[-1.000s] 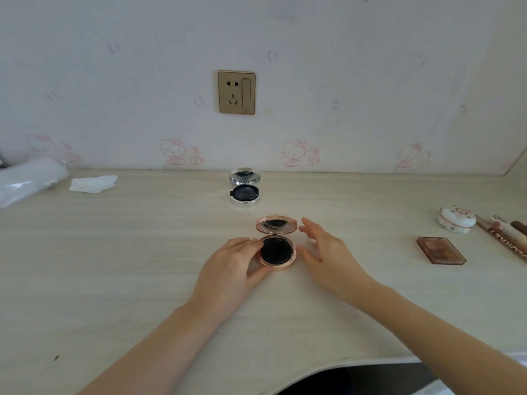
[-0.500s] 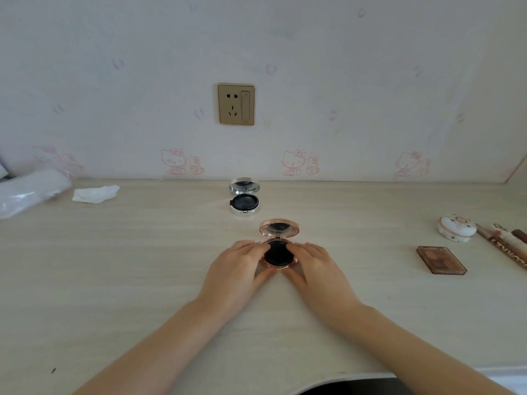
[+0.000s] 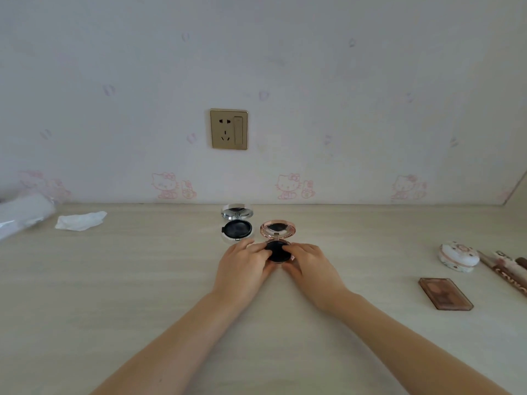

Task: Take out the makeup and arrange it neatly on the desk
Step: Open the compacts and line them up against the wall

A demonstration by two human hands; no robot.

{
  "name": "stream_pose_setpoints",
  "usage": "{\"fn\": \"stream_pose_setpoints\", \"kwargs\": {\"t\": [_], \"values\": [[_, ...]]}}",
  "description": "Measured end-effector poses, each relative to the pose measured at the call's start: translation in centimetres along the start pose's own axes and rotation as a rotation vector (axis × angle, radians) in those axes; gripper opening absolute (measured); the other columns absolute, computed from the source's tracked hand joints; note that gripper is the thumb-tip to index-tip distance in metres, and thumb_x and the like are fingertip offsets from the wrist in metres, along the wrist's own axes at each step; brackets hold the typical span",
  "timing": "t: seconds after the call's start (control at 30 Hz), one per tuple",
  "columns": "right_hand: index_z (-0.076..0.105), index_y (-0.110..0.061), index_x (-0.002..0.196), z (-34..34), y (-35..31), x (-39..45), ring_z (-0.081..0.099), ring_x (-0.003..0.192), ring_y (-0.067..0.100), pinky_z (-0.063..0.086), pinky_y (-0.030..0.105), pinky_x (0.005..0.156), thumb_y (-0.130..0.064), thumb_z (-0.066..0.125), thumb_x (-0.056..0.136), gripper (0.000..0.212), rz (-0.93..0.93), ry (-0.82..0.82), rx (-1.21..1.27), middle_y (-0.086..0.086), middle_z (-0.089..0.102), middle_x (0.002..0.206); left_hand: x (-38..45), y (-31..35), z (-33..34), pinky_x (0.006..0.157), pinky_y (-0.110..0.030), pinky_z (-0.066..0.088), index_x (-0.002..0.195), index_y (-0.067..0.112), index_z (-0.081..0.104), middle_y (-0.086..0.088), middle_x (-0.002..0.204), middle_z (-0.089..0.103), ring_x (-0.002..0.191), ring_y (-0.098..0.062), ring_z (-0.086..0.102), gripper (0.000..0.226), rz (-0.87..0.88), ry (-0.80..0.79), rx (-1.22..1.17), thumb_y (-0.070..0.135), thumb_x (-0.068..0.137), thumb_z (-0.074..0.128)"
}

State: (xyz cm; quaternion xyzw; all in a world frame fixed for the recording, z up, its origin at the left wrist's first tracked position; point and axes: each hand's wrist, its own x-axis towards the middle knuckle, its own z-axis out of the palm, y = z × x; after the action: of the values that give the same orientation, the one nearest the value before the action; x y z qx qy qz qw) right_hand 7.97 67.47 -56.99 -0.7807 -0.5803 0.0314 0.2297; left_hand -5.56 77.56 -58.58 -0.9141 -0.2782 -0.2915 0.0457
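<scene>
— Pale wood-grain desk (image 3: 142, 280) runs up to a wall with faint pink cat prints and a gold socket plate (image 3: 228, 129). What do we have in front of us?

— We hold the rose-gold compact (image 3: 278, 240) between both hands, near the middle of the desk. It stands open, its mirrored lid tilted up toward the wall, the dark puff in its base facing us.

— And how do our hands sit on it?

— Our left hand (image 3: 246, 263) has its fingers curled round the left edge of the base, fingertips lying over the dark puff. Our right hand (image 3: 312, 265) grips the right edge the same way. The base rests on the desk.

— What stands beside it?

— The silver compact (image 3: 237, 225), also open, just beside ours to the left and slightly nearer the wall. We cannot tell whether the two touch.

— Anything else?

— Over to the right, well apart, lies a flat brown palette (image 3: 445, 294), with a round white patterned case (image 3: 459, 256) behind it and some brown tubes (image 3: 507, 270) at the frame edge. Far left we see a crumpled tissue (image 3: 81, 220) and a clear plastic bag (image 3: 22, 216).
</scene>
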Motion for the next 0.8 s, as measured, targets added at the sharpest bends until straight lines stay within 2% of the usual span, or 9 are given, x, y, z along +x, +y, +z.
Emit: {"fn": "stream_pose_setpoints", "kwargs": {"t": [0.13, 0.27, 0.37, 0.47, 0.7, 0.8], "values": [[0.048, -0.022, 0.137, 0.3, 0.6, 1.8, 0.037, 0.132, 0.019, 0.031, 0.026, 0.107, -0.029, 0.047, 0.099, 0.039, -0.008, -0.017, 0.007, -0.004, 0.050, 0.140, 1.5, -0.5, 0.8, 0.069, -0.027, 0.055, 0.074, 0.025, 0.077, 0.013, 0.082, 0.074, 0.084, -0.019, 0.069, 0.022, 0.014, -0.005, 0.040, 0.037, 0.060, 0.088], [0.048, -0.021, 0.137, 0.7, 0.9, 3.2, 0.038, 0.132, 0.019, 0.032, 0.027, 0.107, -0.028, 0.048, 0.098, 0.039, -0.012, -0.016, 0.024, -0.003, 0.050, 0.139, 2.4, -1.1, 1.5, 0.076, -0.028, 0.054, 0.073, 0.024, 0.077, 0.012, 0.081, 0.074, 0.086, -0.019, 0.068, 0.021, 0.027, 0.030, 0.100, 0.038, 0.060, 0.087], [0.049, -0.020, 0.136, 0.9, 1.0, 4.0, 0.040, 0.131, 0.020, 0.033, 0.028, 0.106, -0.027, 0.048, 0.098, 0.038, -0.010, -0.019, 0.041, -0.001, 0.052, 0.137, 2.8, -1.6, 2.1, 0.086, -0.029, 0.043, 0.073, 0.023, 0.076, 0.011, 0.079, 0.073, 0.087, -0.019, 0.066, 0.019, 0.037, 0.053, 0.143, 0.038, 0.065, 0.084], [0.049, -0.020, 0.135, 0.9, 1.0, 4.6, 0.042, 0.129, 0.019, 0.035, 0.028, 0.105, -0.026, 0.048, 0.098, 0.038, -0.014, -0.017, 0.052, -0.001, 0.052, 0.136, 3.2, -1.9, 2.4, 0.086, -0.028, 0.035, 0.071, 0.020, 0.074, 0.009, 0.075, 0.072, 0.085, -0.020, 0.065, 0.018, 0.042, 0.069, 0.151, 0.035, 0.068, 0.083], [0.050, -0.021, 0.134, 1.1, 1.2, 5.3, 0.044, 0.127, 0.020, 0.042, 0.033, 0.099, -0.028, 0.046, 0.099, 0.036, -0.020, 0.006, 0.017, -0.004, 0.052, 0.135, 3.8, -2.1, 2.7, 0.082, -0.027, 0.036, 0.066, 0.019, 0.072, 0.009, 0.068, 0.070, 0.081, -0.018, 0.064, 0.018, 0.028, 0.046, 0.160, 0.033, 0.067, 0.083], [0.049, -0.021, 0.135, 1.0, 1.2, 5.2, 0.042, 0.129, 0.020, 0.041, 0.032, 0.100, -0.027, 0.044, 0.100, 0.036, -0.014, 0.006, 0.003, -0.004, 0.050, 0.138, 3.9, -2.0, 2.8, 0.079, -0.027, 0.045, 0.066, 0.020, 0.071, 0.010, 0.068, 0.069, 0.081, -0.018, 0.064, 0.018, 0.019, 0.018, 0.154, 0.033, 0.067, 0.083]]}}
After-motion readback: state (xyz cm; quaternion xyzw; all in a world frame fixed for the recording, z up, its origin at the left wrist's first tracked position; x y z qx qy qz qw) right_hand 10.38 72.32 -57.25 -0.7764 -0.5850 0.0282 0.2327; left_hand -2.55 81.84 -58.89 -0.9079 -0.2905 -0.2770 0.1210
